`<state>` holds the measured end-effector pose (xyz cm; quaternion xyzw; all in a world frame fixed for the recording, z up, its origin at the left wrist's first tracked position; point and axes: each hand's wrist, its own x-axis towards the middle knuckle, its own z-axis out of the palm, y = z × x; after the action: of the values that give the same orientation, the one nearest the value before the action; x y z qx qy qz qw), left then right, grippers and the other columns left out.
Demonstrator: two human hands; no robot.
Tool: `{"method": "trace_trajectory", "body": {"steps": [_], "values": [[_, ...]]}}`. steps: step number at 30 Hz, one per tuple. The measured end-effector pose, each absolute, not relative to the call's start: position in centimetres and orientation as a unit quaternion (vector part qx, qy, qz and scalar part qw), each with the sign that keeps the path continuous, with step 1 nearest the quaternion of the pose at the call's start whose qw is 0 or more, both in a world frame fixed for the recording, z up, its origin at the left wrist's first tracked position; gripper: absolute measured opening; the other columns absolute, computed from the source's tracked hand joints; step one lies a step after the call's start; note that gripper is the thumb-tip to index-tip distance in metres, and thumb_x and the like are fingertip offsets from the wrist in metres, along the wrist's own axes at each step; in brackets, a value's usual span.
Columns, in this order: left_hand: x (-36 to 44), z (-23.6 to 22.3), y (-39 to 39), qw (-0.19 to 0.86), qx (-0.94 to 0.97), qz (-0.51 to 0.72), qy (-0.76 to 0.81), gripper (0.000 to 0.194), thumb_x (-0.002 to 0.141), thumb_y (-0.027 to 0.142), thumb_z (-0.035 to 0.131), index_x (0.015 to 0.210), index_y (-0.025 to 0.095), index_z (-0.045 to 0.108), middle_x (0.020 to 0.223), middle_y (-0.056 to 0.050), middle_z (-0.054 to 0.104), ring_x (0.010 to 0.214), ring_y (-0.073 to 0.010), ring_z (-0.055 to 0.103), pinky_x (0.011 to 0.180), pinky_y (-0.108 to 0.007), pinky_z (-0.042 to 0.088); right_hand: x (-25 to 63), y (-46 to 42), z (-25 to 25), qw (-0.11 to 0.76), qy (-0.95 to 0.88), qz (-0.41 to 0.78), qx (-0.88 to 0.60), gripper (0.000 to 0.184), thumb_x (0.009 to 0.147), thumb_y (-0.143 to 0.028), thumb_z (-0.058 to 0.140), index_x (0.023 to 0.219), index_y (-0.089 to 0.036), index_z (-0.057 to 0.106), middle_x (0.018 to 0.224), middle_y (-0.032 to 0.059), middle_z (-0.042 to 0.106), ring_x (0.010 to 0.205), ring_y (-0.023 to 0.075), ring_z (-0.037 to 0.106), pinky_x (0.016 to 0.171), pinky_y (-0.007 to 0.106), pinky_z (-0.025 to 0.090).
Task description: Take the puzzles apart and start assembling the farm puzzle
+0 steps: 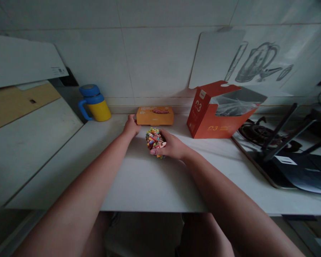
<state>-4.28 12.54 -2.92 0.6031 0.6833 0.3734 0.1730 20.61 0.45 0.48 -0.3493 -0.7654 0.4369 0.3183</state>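
The right hand (171, 144) clasped the multicoloured bundle (155, 138), partly covering it. The left hand (131, 126) adjoined the orange box (155, 117); finger closure was indeterminable, fingertips obscured.

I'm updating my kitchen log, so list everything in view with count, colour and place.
Counter: one, white, centre
Tiled wall: one, pale grey, behind
Handled flask: one, yellow and blue, back left
Small box: one, orange, back centre
Bundle: one, multicoloured, in right hand
Open box: one, red-orange, back right
Kettle drawing: one, grey, on wall, right
Burner: one, black, right
Legged frame: one, dark, far right
Labelled board: one, white, upper left
Left hand: one, bare, at small box's left end
Right hand: one, bare, around bundle
Forearms: two, bare, foreground
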Motion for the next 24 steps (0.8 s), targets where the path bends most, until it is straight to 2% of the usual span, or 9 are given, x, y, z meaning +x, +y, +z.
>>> {"method": "trace_trajectory", "body": {"steps": [2, 4, 7, 9, 11, 15, 19, 21, 24], "values": [[-4.5, -2.9, 12.1, 0.184, 0.574, 0.398, 0.691, 0.077, 0.084, 0.014, 0.076, 0.150, 0.017, 0.037, 0.137, -0.020, 0.066, 0.104, -0.0206, 0.074, 0.086, -0.030, 0.056, 20.6, 0.6, 0.2, 0.328, -0.759, 0.438, -0.352, 0.086, 0.067, -0.061, 0.094, 0.130, -0.019, 0.054, 0.120, 0.0091, 0.074, 0.106, 0.0271, 0.071, 0.089, 0.038, 0.058], [-4.9, -2.3, 10.9, 0.167, 0.554, 0.442, 0.686, 0.064, 0.085, 0.016, 0.074, 0.143, 0.017, 0.044, 0.136, -0.019, 0.065, 0.105, -0.0211, 0.072, 0.087, -0.032, 0.056, 20.5, 0.5, 0.0, 0.340, -0.758, 0.427, -0.358, 0.088, 0.067, -0.063, 0.093, 0.132, -0.020, 0.053, 0.120, 0.0096, 0.074, 0.106, 0.0275, 0.072, 0.089, 0.039, 0.058], [-5.1, -0.9, 8.2, 0.166, 0.572, 0.501, 0.628, 0.034, 0.093, 0.028, 0.067, 0.125, 0.019, 0.057, 0.120, -0.011, 0.071, 0.103, -0.0207, 0.071, 0.090, -0.035, 0.056, 20.3, 0.3, 0.1, 0.361, -0.767, 0.354, -0.395, 0.097, 0.063, -0.067, 0.093, 0.136, -0.020, 0.050, 0.122, 0.0123, 0.073, 0.107, 0.0303, 0.073, 0.090, 0.041, 0.057], [-4.8, -0.3, 6.1, 0.223, 0.591, 0.536, 0.560, 0.031, 0.098, 0.041, 0.062, 0.121, 0.020, 0.058, 0.118, -0.010, 0.071, 0.107, -0.0215, 0.070, 0.087, -0.034, 0.058, 20.1, 0.1, 0.1, 0.377, -0.768, 0.297, -0.424, 0.104, 0.060, -0.069, 0.094, 0.139, -0.020, 0.047, 0.124, 0.0152, 0.072, 0.109, 0.0335, 0.072, 0.092, 0.043, 0.057], [-4.2, -0.1, 4.2, 0.288, 0.614, 0.541, 0.497, 0.041, 0.101, 0.056, 0.056, 0.124, 0.021, 0.056, 0.123, -0.012, 0.070, 0.115, -0.0233, 0.069, 0.089, -0.036, 0.058, 19.8, 0.2, -0.1, 0.394, -0.766, 0.263, -0.435, 0.107, 0.059, -0.071, 0.093, 0.140, -0.020, 0.045, 0.126, 0.0175, 0.071, 0.112, 0.0360, 0.071, 0.092, 0.045, 0.057], [-2.5, -0.5, 1.6, 0.357, 0.694, 0.477, 0.404, 0.066, 0.097, 0.071, 0.056, 0.139, 0.021, 0.051, 0.145, -0.017, 0.062, 0.137, -0.0279, 0.059, 0.111, -0.043, 0.050, 19.2, 0.8, -1.1, 0.417, -0.768, 0.245, -0.419, 0.105, 0.061, -0.071, 0.093, 0.139, -0.021, 0.043, 0.126, 0.0189, 0.071, 0.113, 0.0370, 0.071, 0.092, 0.045, 0.057], [-1.3, -0.8, 0.6, 0.413, 0.738, 0.397, 0.356, 0.096, 0.083, 0.068, 0.078, 0.155, 0.019, 0.035, 0.151, -0.021, 0.058, 0.137, -0.0328, 0.060, 0.116, -0.046, 0.047, 18.7, 1.4, -2.0, 0.416, -0.774, 0.245, -0.409, 0.091, 0.070, -0.060, 0.090, 0.136, -0.020, 0.042, 0.125, 0.0211, 0.071, 0.106, 0.0352, 0.073, 0.088, 0.043, 0.058], [-1.2, -0.9, 0.5, 0.397, 0.747, 0.377, 0.378, 0.112, 0.073, 0.063, 0.088, 0.159, 0.019, 0.030, 0.154, -0.022, 0.054, 0.139, -0.0352, 0.058, 0.118, -0.049, 0.046, 18.7, 1.6, -2.3, 0.410, -0.782, 0.248, -0.398, 0.086, 0.072, -0.053, 0.089, 0.136, -0.019, 0.042, 0.124, 0.0221, 0.071, 0.103, 0.0340, 0.073, 0.085, 0.042, 0.058], [-1.4, -1.3, 0.7, 0.353, 0.763, 0.351, 0.412, 0.123, 0.068, 0.062, 0.092, 0.163, 0.019, 0.026, 0.161, -0.024, 0.047, 0.145, -0.0375, 0.052, 0.123, -0.052, 0.041, 19.2, 1.9, -2.6, 0.391, -0.797, 0.243, -0.391, 0.089, 0.070, -0.046, 0.090, 0.138, -0.018, 0.041, 0.127, 0.0231, 0.069, 0.106, 0.0337, 0.072, 0.088, 0.042, 0.057]]}}
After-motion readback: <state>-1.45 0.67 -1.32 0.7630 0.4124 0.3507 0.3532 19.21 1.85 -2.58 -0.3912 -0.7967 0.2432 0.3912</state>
